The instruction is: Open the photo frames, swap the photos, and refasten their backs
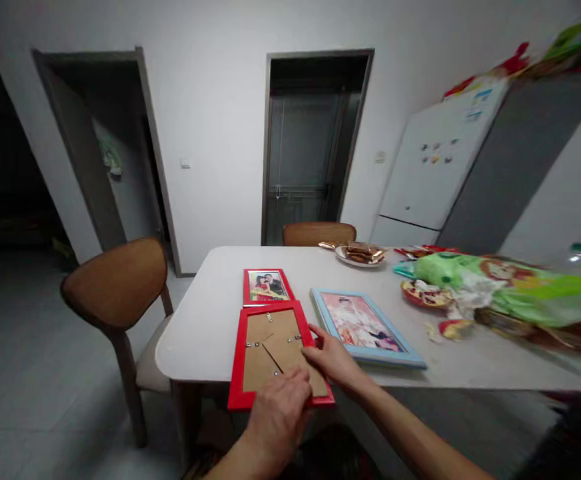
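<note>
Head view: your right hand [331,360] clamps the red frame [260,333], likely light, stiff, best held by its rim [238,360]; whether your left hand [278,408] grips, I can't tell.

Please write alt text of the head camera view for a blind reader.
A person's right hand holds a red photo frame, brown back up, the left hand on its lower part, at the edge of a white table. Another red frame lies picture-up beyond, a blue frame to the right.

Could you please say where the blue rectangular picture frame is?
In the head view, the blue frame lies right of centre on the white table, beside the right hand.
</note>
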